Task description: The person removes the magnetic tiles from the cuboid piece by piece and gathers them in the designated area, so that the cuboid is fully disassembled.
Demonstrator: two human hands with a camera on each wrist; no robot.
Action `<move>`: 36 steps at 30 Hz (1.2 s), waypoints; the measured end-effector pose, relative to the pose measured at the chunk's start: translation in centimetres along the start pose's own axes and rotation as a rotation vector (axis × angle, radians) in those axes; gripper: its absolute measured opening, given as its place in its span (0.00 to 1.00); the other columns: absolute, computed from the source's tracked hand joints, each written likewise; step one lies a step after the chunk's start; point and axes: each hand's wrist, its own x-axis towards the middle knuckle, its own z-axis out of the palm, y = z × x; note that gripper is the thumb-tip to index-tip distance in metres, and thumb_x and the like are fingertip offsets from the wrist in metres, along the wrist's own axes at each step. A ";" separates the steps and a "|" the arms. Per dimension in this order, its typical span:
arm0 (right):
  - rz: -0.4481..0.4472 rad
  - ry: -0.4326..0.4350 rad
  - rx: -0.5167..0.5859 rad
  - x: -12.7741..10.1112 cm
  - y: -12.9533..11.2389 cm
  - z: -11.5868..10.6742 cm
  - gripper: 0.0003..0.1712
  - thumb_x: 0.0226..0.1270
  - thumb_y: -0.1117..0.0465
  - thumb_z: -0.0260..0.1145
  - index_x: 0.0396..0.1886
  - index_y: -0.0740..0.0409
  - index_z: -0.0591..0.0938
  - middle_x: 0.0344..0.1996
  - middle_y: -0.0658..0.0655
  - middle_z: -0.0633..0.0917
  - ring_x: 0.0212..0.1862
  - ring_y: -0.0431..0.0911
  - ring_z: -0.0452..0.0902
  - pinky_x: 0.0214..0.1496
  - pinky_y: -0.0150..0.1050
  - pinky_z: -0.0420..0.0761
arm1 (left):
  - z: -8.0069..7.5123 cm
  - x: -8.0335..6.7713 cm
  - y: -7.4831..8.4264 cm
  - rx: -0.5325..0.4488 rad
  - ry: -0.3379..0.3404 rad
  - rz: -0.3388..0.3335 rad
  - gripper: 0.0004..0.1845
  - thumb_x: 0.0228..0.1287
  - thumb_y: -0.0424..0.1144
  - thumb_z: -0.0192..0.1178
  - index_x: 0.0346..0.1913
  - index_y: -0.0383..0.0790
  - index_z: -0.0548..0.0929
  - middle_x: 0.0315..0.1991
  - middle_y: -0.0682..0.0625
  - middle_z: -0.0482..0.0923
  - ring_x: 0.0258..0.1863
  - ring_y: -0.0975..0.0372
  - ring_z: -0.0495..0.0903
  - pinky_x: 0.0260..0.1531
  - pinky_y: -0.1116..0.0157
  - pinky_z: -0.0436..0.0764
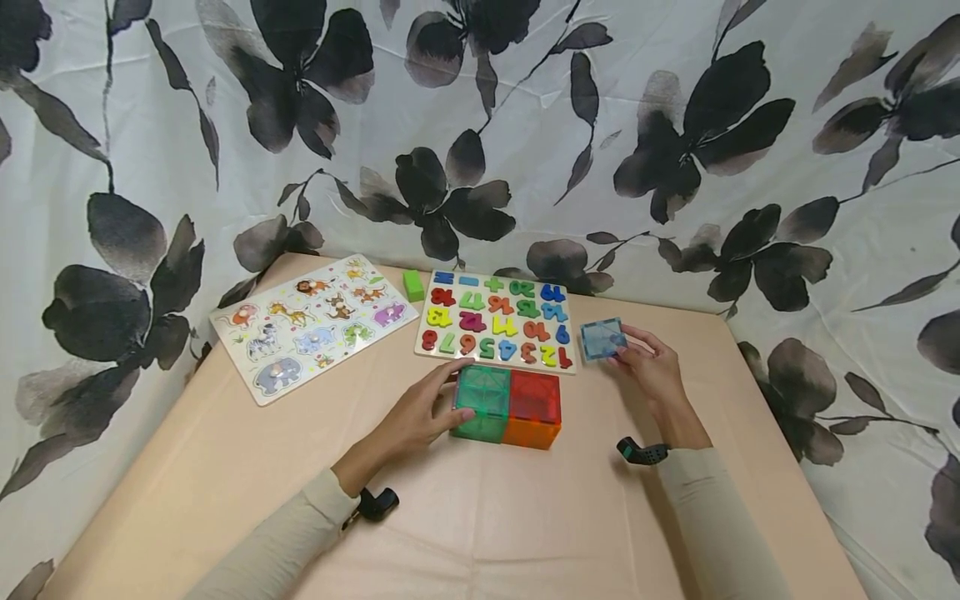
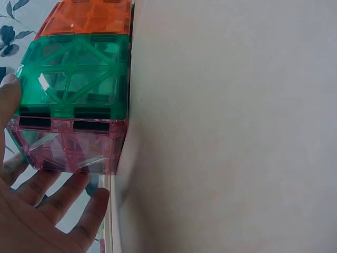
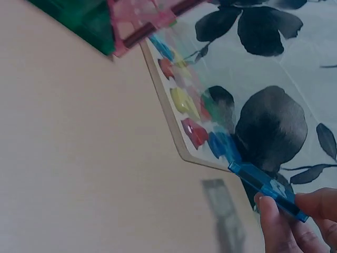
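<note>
A block of translucent magnetic tiles [image 1: 510,402] stands on the tan table [image 1: 480,517], with green and red tops, an orange front right and a pink left end [image 2: 68,147]. My left hand [image 1: 452,398] is at its left end: the thumb [image 2: 9,97] touches the green face [image 2: 79,79] and the fingers [image 2: 63,195] lie fairly straight beside the pink end. My right hand [image 1: 628,350] pinches a blue square tile [image 1: 602,337] by its right edge, to the right of the number puzzle. In the right wrist view the fingertips [image 3: 274,216] hold the blue tile [image 3: 266,184] edge-on.
A number puzzle board [image 1: 495,321] with coloured digits lies just behind the tile block. An animal puzzle board [image 1: 315,325] lies at the back left, with a small green block [image 1: 413,284] between the boards. A flowered cloth [image 1: 480,125] hangs around the table.
</note>
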 end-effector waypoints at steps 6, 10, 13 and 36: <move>0.084 0.024 -0.013 2.4 -0.7 0.9 0.31 0.82 0.69 0.58 0.80 0.47 0.72 0.71 0.62 0.78 0.52 0.41 0.88 0.64 0.38 0.83 | -0.1 -0.1 0.1 -0.003 0.003 0.021 0.41 0.74 0.48 0.68 0.83 0.57 0.59 0.81 0.46 0.65 0.78 0.46 0.69 0.79 0.40 0.66; 0.125 0.036 0.051 3.6 -0.5 1.2 0.32 0.81 0.71 0.57 0.80 0.47 0.72 0.72 0.60 0.75 0.57 0.43 0.84 0.64 0.36 0.84 | 0.0 -0.1 0.1 0.000 -0.001 0.015 0.41 0.74 0.48 0.69 0.83 0.58 0.60 0.81 0.47 0.65 0.79 0.48 0.69 0.80 0.41 0.66; 0.141 0.045 0.092 4.4 -0.4 1.5 0.33 0.81 0.72 0.57 0.80 0.47 0.72 0.71 0.58 0.74 0.61 0.45 0.81 0.65 0.37 0.84 | 0.0 0.0 0.0 0.001 0.000 0.018 0.41 0.73 0.48 0.69 0.83 0.58 0.60 0.81 0.47 0.65 0.79 0.48 0.69 0.80 0.41 0.66; -0.159 0.096 -0.315 3.0 -0.8 1.4 0.29 0.80 0.61 0.66 0.77 0.53 0.75 0.76 0.62 0.75 0.68 0.45 0.80 0.69 0.38 0.83 | 0.0 0.0 0.1 0.013 0.008 0.017 0.42 0.72 0.47 0.70 0.83 0.56 0.60 0.80 0.46 0.67 0.79 0.48 0.68 0.80 0.40 0.65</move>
